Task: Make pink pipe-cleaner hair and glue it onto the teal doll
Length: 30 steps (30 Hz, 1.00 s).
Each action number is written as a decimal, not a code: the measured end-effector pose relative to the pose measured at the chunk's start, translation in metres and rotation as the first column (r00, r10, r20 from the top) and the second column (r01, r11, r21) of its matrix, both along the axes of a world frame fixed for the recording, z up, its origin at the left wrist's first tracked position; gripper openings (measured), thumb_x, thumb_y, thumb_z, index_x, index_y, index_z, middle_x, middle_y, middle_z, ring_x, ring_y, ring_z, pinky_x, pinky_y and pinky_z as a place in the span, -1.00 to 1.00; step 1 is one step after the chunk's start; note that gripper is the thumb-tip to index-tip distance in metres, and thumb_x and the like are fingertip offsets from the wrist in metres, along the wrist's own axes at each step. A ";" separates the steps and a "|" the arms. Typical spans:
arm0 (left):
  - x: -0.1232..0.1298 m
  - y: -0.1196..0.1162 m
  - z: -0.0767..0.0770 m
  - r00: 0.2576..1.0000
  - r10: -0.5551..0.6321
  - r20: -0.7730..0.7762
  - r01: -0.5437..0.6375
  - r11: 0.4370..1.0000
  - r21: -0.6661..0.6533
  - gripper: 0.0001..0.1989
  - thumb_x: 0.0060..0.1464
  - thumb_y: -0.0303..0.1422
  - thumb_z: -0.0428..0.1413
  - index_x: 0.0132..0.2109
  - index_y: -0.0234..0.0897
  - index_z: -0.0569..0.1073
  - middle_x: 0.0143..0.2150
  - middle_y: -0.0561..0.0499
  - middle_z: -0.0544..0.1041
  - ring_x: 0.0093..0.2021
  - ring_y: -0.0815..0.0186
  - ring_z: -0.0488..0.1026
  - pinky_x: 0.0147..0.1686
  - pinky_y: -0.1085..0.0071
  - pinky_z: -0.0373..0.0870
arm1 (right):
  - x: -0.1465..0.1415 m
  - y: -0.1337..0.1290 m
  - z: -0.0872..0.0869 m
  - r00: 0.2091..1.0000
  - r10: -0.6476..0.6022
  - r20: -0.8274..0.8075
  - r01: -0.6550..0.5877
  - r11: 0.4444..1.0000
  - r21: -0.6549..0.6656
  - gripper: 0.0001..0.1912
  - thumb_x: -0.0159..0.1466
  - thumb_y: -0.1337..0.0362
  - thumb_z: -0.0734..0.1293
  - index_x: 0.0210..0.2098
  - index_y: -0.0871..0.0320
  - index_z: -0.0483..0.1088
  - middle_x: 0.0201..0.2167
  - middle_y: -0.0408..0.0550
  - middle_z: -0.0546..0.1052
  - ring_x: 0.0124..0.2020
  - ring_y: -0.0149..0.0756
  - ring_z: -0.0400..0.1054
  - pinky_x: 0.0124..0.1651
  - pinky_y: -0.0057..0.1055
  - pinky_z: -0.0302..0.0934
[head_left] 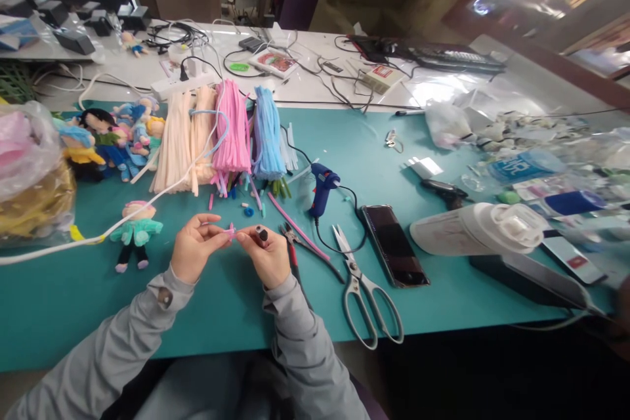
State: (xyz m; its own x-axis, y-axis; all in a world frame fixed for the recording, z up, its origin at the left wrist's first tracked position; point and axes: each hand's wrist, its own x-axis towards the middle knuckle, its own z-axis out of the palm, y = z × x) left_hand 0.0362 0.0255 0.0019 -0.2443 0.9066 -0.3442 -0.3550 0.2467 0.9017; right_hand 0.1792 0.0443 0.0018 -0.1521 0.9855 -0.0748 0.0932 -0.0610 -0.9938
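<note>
A small pink-purple piece (230, 231), apparently fuzzy pipe cleaner, is pinched between the thumb and fingers of my left hand (193, 248). My right hand (268, 256) is closed around a dark, pen-like stick (261, 233), and its thumb and fingertip also meet the pink piece. Left of my hands lies a small doll (136, 231) in a mint-green top with black legs. Just beyond are bundles of peach (172, 138), pink (231, 131) and blue (268, 134) pipe cleaners, with short offcuts before them. Red-handled pliers (294, 256) lie beside my right hand.
A blue glue gun (322, 189), scissors (361, 289), a phone (395, 246) and a white bottle (477, 228) lie to the right. A white cable (162, 191) crosses the left side. Several dolls (105, 138) and a plastic bag (34, 170) sit at the far left.
</note>
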 end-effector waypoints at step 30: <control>-0.026 0.012 0.013 0.926 0.189 -0.327 -0.126 0.970 0.206 -0.58 -0.29 -0.31 0.34 -0.22 -0.25 0.40 -0.54 0.10 0.59 -0.60 0.35 0.48 -0.60 0.48 0.39 | 0.253 -0.149 0.034 0.463 -0.380 0.801 0.422 0.889 0.177 -0.78 -0.05 -0.07 0.46 -0.49 -0.12 0.58 -0.60 0.05 0.57 -0.64 -0.16 0.42 -0.62 -0.28 0.16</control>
